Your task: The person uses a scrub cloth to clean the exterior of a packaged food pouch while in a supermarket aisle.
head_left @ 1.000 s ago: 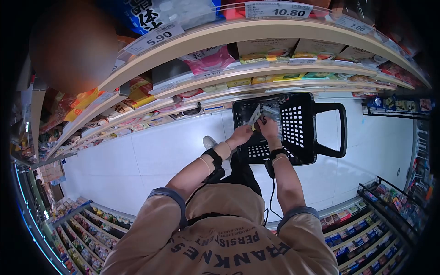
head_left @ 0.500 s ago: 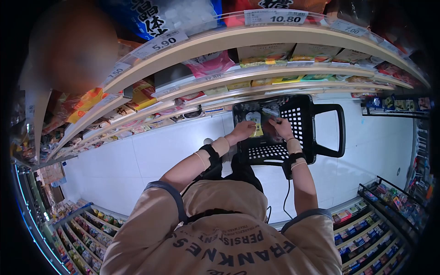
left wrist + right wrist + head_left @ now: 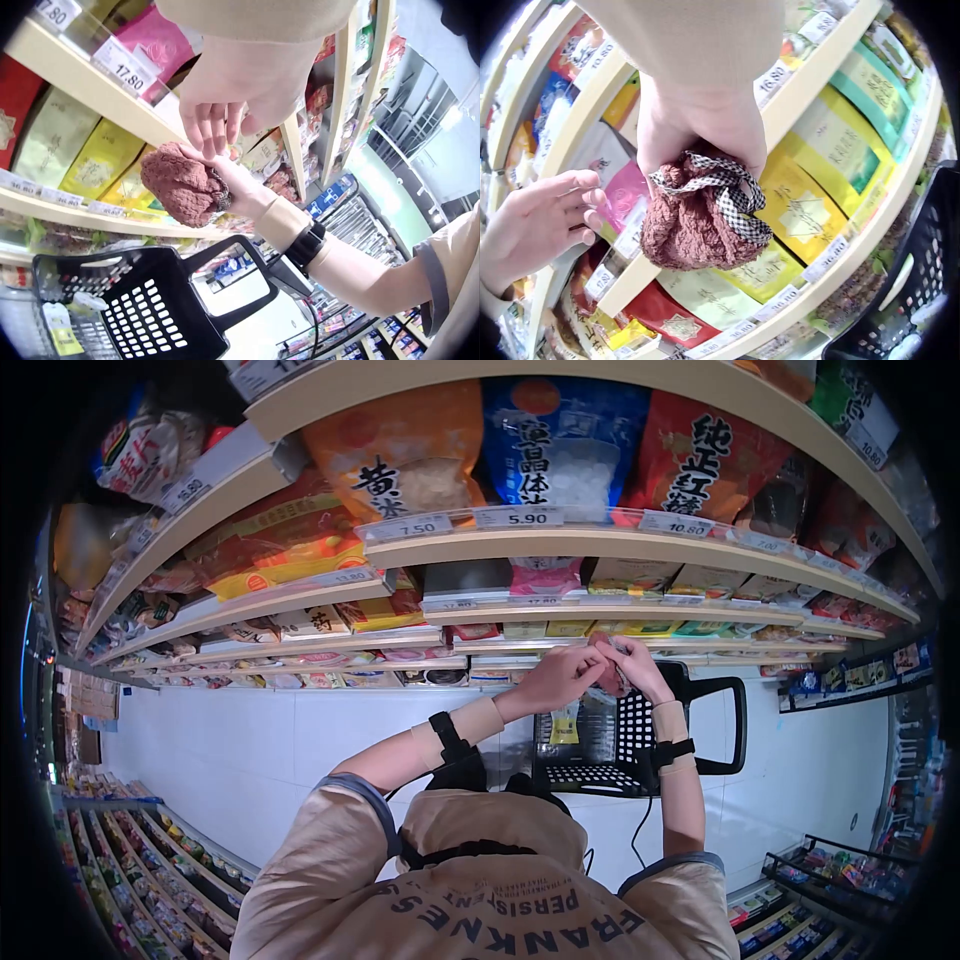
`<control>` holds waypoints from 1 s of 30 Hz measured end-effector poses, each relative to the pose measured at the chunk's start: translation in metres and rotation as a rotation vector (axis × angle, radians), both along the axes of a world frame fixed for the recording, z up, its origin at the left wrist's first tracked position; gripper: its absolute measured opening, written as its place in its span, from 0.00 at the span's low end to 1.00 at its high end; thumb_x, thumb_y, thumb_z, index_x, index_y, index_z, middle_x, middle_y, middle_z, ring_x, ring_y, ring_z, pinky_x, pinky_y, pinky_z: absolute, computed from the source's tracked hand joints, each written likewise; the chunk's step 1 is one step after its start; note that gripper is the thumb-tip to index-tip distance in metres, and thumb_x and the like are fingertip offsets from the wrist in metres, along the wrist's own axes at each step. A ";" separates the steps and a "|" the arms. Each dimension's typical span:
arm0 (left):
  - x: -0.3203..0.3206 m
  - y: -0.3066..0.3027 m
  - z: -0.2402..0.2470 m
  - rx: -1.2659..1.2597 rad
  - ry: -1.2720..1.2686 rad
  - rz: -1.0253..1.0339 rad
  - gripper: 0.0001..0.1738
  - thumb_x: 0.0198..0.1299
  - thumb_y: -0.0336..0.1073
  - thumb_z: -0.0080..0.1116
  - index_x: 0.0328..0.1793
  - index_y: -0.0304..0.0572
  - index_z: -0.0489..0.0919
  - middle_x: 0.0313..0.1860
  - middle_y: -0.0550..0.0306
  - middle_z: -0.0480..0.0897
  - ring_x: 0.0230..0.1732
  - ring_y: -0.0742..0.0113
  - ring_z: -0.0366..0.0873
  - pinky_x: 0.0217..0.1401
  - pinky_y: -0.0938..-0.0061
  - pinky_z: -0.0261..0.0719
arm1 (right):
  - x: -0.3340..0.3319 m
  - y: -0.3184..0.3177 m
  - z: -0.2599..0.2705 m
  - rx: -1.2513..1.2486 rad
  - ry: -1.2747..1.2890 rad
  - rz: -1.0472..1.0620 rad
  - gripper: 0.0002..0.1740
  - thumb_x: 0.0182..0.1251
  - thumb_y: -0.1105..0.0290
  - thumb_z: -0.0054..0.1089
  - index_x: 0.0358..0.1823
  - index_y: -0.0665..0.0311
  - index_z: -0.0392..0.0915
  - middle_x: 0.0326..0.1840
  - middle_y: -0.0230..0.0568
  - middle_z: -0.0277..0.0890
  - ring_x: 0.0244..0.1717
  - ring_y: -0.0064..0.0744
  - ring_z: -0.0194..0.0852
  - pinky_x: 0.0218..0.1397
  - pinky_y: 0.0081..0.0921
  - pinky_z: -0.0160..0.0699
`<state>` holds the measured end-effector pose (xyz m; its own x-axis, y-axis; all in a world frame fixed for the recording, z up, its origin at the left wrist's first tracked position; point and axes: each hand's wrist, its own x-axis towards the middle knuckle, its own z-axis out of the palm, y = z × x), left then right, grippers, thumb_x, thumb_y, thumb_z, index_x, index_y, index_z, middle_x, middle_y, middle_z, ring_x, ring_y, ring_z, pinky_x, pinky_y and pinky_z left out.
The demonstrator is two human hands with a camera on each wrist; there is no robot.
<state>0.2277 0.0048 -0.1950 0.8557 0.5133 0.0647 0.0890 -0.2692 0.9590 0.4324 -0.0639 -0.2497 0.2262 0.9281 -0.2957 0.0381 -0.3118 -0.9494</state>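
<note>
My right hand (image 3: pixel 701 124) grips a bunched reddish-brown terry cloth item (image 3: pixel 697 236) with black-and-white checked trim. It is held in front of the lower shelves, above the black shopping basket (image 3: pixel 590 788). In the left wrist view the cloth bundle (image 3: pixel 180 184) hangs out past the right hand (image 3: pixel 244 187). My left hand (image 3: pixel 562 678) is close beside it, and its fingers overlap the right hand in the left wrist view. The right wrist view shows this left hand (image 3: pixel 544 221) apart from the cloth, its fingers loosely bent around nothing. A yellow-and-white packet (image 3: pixel 565 725) lies in the basket.
Shelves (image 3: pixel 600 547) of bagged goods with price tags rise in front of me. The basket's handle (image 3: pixel 742 725) points right. Pale floor (image 3: pixel 250 740) spreads to the left, and more stocked racks (image 3: pixel 150 870) stand behind me.
Both hands have come up out of the basket, the right one bringing the cloth item. The left hand has moved from the packet to beside the right. The head view has tilted up towards the shelves.
</note>
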 end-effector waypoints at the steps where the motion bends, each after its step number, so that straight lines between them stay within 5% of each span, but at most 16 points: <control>1: -0.009 0.005 0.005 0.167 -0.029 0.078 0.11 0.69 0.37 0.58 0.48 0.36 0.83 0.36 0.56 0.86 0.34 0.73 0.82 0.38 0.74 0.78 | -0.008 0.007 0.020 0.002 -0.076 0.085 0.18 0.70 0.57 0.65 0.44 0.68 0.85 0.36 0.33 0.84 0.38 0.19 0.77 0.46 0.21 0.76; 2: -0.017 0.011 0.009 0.333 -0.057 0.157 0.10 0.69 0.36 0.58 0.47 0.35 0.82 0.35 0.57 0.86 0.32 0.74 0.81 0.36 0.74 0.77 | -0.017 0.015 0.037 0.004 -0.153 0.169 0.18 0.70 0.57 0.64 0.44 0.68 0.85 0.37 0.34 0.84 0.39 0.19 0.77 0.46 0.21 0.76; 6: -0.064 0.047 0.026 0.145 -0.109 0.500 0.07 0.66 0.30 0.61 0.46 0.35 0.82 0.28 0.61 0.82 0.29 0.79 0.78 0.32 0.80 0.75 | -0.050 0.046 0.058 0.023 -0.343 0.282 0.25 0.68 0.51 0.65 0.44 0.71 0.84 0.36 0.37 0.84 0.38 0.22 0.76 0.48 0.25 0.75; 8: -0.087 0.073 0.020 0.069 -0.099 0.630 0.06 0.64 0.28 0.59 0.45 0.36 0.81 0.37 0.52 0.83 0.31 0.66 0.82 0.34 0.74 0.79 | -0.066 0.059 0.057 0.084 -0.381 0.299 0.26 0.67 0.49 0.66 0.43 0.70 0.84 0.34 0.37 0.83 0.36 0.24 0.73 0.46 0.27 0.74; 10: -0.105 0.103 0.010 0.253 -0.172 0.699 0.13 0.62 0.30 0.61 0.50 0.30 0.79 0.45 0.45 0.82 0.34 0.62 0.83 0.36 0.69 0.81 | -0.089 0.070 0.070 0.036 -0.380 0.459 0.24 0.67 0.48 0.66 0.39 0.68 0.84 0.30 0.38 0.80 0.32 0.25 0.69 0.43 0.28 0.72; 12: -0.114 0.128 -0.009 0.318 0.015 0.847 0.16 0.61 0.33 0.62 0.52 0.29 0.78 0.42 0.38 0.83 0.38 0.50 0.85 0.40 0.63 0.82 | -0.107 0.079 0.074 0.023 -0.436 0.517 0.24 0.67 0.48 0.65 0.36 0.66 0.83 0.27 0.38 0.78 0.30 0.27 0.67 0.40 0.28 0.71; 14: -0.123 0.149 -0.011 0.467 0.090 0.746 0.23 0.57 0.33 0.64 0.55 0.24 0.75 0.49 0.30 0.81 0.45 0.35 0.81 0.50 0.52 0.79 | -0.119 0.087 0.066 -0.007 -0.427 0.595 0.25 0.67 0.47 0.64 0.35 0.66 0.82 0.26 0.39 0.77 0.29 0.28 0.67 0.40 0.28 0.71; 15: -0.122 0.152 -0.005 0.256 0.085 0.734 0.27 0.55 0.33 0.63 0.59 0.23 0.73 0.54 0.26 0.78 0.52 0.28 0.77 0.59 0.49 0.74 | -0.125 0.090 0.074 -0.040 -0.483 0.626 0.21 0.69 0.51 0.64 0.39 0.66 0.84 0.28 0.36 0.79 0.30 0.23 0.68 0.38 0.26 0.72; 18: -0.116 0.162 -0.019 0.406 -0.003 0.810 0.24 0.54 0.33 0.63 0.52 0.20 0.74 0.43 0.25 0.81 0.47 0.28 0.78 0.56 0.47 0.76 | -0.136 0.094 0.081 -0.045 -0.513 0.649 0.22 0.69 0.51 0.64 0.39 0.66 0.84 0.28 0.37 0.79 0.30 0.25 0.69 0.38 0.27 0.72; 22: -0.099 0.183 -0.045 0.649 -0.038 0.977 0.26 0.54 0.40 0.67 0.54 0.29 0.76 0.44 0.30 0.82 0.48 0.31 0.79 0.54 0.47 0.78 | -0.140 0.089 0.083 -0.046 -0.591 0.641 0.24 0.67 0.49 0.66 0.45 0.65 0.85 0.33 0.44 0.83 0.33 0.30 0.75 0.44 0.30 0.76; 27: -0.082 0.233 -0.102 0.474 -0.053 0.741 0.27 0.59 0.47 0.64 0.58 0.35 0.78 0.55 0.40 0.82 0.59 0.40 0.78 0.60 0.51 0.76 | -0.137 0.075 0.091 -0.147 -0.615 0.589 0.24 0.66 0.48 0.66 0.45 0.64 0.86 0.35 0.46 0.85 0.34 0.32 0.78 0.45 0.31 0.78; 28: -0.093 0.241 -0.153 0.475 -0.057 0.733 0.27 0.59 0.47 0.64 0.58 0.35 0.78 0.55 0.40 0.82 0.59 0.40 0.78 0.60 0.51 0.76 | -0.136 0.073 0.091 -0.147 -0.616 0.581 0.24 0.66 0.48 0.66 0.45 0.64 0.86 0.35 0.46 0.85 0.34 0.32 0.78 0.45 0.31 0.78; 29: -0.105 0.251 -0.202 0.256 -0.456 0.770 0.27 0.63 0.52 0.63 0.56 0.36 0.80 0.50 0.43 0.84 0.52 0.48 0.82 0.55 0.54 0.83 | -0.133 0.072 0.088 -0.186 -0.577 0.588 0.23 0.67 0.49 0.66 0.45 0.64 0.86 0.35 0.45 0.85 0.35 0.31 0.78 0.45 0.31 0.77; 30: -0.031 0.288 -0.216 0.020 -0.845 0.782 0.28 0.66 0.56 0.61 0.54 0.36 0.83 0.45 0.46 0.87 0.44 0.55 0.86 0.49 0.58 0.89 | -0.131 0.069 0.086 -0.225 -0.536 0.595 0.23 0.67 0.49 0.66 0.45 0.64 0.86 0.35 0.44 0.85 0.35 0.30 0.78 0.46 0.30 0.77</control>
